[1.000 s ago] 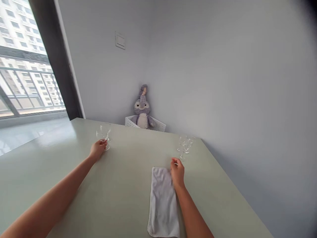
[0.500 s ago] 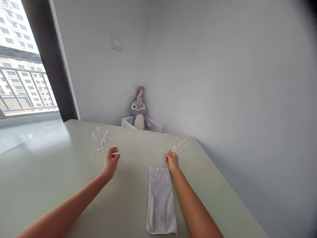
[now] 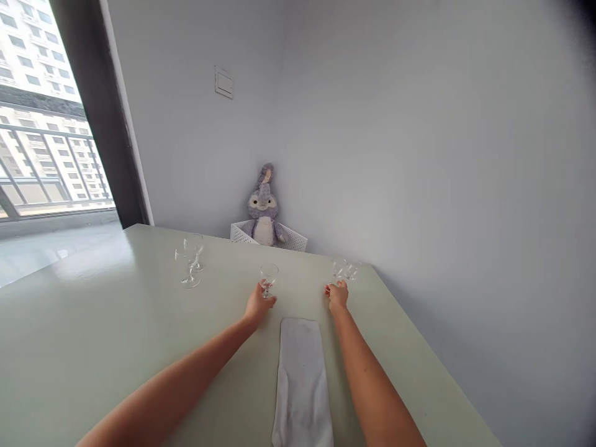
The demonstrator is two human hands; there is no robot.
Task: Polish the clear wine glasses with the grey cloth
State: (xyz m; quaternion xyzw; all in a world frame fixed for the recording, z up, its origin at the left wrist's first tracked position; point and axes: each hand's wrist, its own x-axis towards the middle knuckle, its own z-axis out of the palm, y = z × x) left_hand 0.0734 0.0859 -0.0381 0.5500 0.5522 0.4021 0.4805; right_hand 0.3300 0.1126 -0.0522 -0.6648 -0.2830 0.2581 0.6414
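Note:
Near the middle of the table, my left hand is closed around the lower part of a clear stemmed glass, which is upright. Further right, my right hand has its fingers curled at the stem of another clear stemmed glass; the fingers partly hide that stem. A further clear glass stands just right of it. Several similar stemmed glasses are grouped at the left, overlapping in my view. Between my forearms lies a folded light grey cloth.
The pale green table ends along a right edge near the grey wall. Behind its far edge, a plush rabbit sits in a white perforated basket. A window is at the left.
My left hand has moved right from near the left glasses and now grips a glass at mid-table. My right hand has shifted slightly right, to another glass.

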